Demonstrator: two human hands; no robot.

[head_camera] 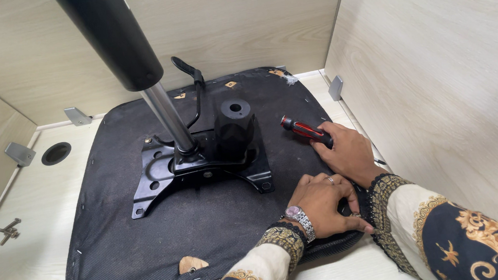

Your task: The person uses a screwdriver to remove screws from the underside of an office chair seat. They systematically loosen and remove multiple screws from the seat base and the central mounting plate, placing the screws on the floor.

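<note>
where the pale wooden desk (27, 258) shows at nine o'clock, a few loose screws (8, 230) lie on it, with a round cable hole (56, 153) further up at about ten. the upturned black seat cushion (151, 248) fills the middle, a small tan patch (192, 263) near its edge at six o'clock. bolted on it is the black metal mechanism plate (201, 170), with a chrome gas cylinder (167, 114) rising toward eleven, a black lever (194, 79) at twelve and a black knob (235, 129) beside it. at about five o'clock the left hand (322, 205), wearing a wristwatch (300, 218), is curled with its fingertips pinched on the cushion's right edge. just above, at four o'clock, the right hand (350, 153) is closed around a red and black screwdriver (306, 131), whose handle points up-left over the cushion.
</note>
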